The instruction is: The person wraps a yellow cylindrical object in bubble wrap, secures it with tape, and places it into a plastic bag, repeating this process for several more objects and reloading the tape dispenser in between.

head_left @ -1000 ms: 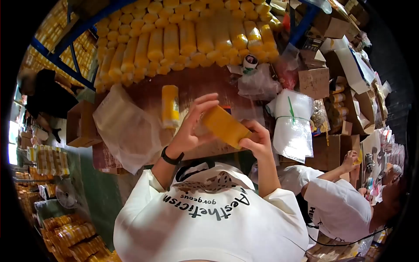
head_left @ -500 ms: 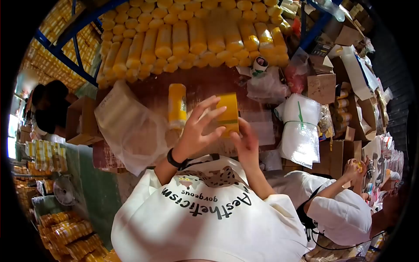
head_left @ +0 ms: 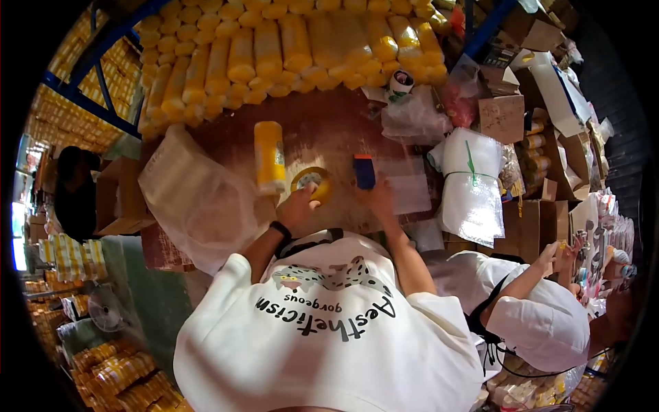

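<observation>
My left hand (head_left: 300,205), with a black band on the wrist, is closed at the near left edge of a yellow tape roll (head_left: 325,188), fingertips over its rim. The roll's round end faces up. My right hand (head_left: 377,199) grips a small dark blue block with an orange end (head_left: 364,173), held close above the tabletop; its exact kind is unclear. Beyond my left hand, a yellow wrapped cylinder with a printed label (head_left: 270,156) lies on the worn red table (head_left: 230,123).
Yellow wrapped cylinders (head_left: 281,44) are piled along the table's far side. Clear plastic sheeting (head_left: 195,196) lies at left, and a tied bundle of clear bags (head_left: 472,185) at right. A co-worker in white (head_left: 532,319) is at my right. Cartons (head_left: 123,196) stand left.
The yellow roll was raised side-on between my hands; now it is lower and left, round end up. My right hand now grips the blue block, which did not show before.
</observation>
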Action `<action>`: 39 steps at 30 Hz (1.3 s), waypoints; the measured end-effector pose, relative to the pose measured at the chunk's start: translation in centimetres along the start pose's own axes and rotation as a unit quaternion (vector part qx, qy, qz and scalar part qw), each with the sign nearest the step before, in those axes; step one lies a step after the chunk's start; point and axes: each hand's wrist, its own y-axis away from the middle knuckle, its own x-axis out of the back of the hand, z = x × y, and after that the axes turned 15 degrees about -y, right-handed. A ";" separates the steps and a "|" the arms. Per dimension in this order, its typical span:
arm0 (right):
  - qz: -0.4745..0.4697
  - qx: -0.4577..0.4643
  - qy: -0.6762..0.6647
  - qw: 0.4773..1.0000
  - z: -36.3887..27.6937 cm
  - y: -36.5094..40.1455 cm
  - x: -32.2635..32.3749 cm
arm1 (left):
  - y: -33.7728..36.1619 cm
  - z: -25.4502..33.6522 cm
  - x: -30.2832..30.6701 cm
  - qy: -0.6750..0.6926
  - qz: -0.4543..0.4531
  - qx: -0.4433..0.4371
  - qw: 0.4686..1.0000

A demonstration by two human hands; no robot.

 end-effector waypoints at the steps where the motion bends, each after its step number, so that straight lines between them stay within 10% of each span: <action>1: -0.025 -0.036 -0.057 0.997 1.8 -0.8 -1.8 | -0.3 0.3 0.4 -0.065 -0.051 -0.025 0.996; 5: -0.121 -0.185 -0.448 0.866 5.2 -3.8 -4.9 | -1.9 -2.1 -3.4 -0.216 -0.154 -0.163 0.950; 8: -0.124 -0.273 -0.727 0.618 0.6 -3.2 -1.2 | -2.4 2.9 1.1 0.125 -0.007 0.005 0.992; 10: -0.177 -0.248 -0.799 0.518 -2.7 -1.7 1.2 | -3.6 4.5 3.0 0.409 -0.049 0.076 0.908; 12: -0.234 -0.241 -0.786 0.518 -6.1 -0.7 3.3 | -3.8 7.4 6.9 0.619 -0.073 0.128 0.772; 25: -0.177 0.024 -0.579 0.796 -10.5 -1.2 10.8 | -2.1 9.1 16.2 0.320 0.096 -0.100 0.937; 31: -0.138 0.189 -0.502 0.832 -14.6 -0.4 12.4 | -1.9 8.9 16.0 0.338 0.060 -0.103 0.933; 39: -0.133 0.108 -0.536 0.827 -13.4 0.7 11.5 | -0.9 10.1 17.9 0.210 0.090 -0.113 0.967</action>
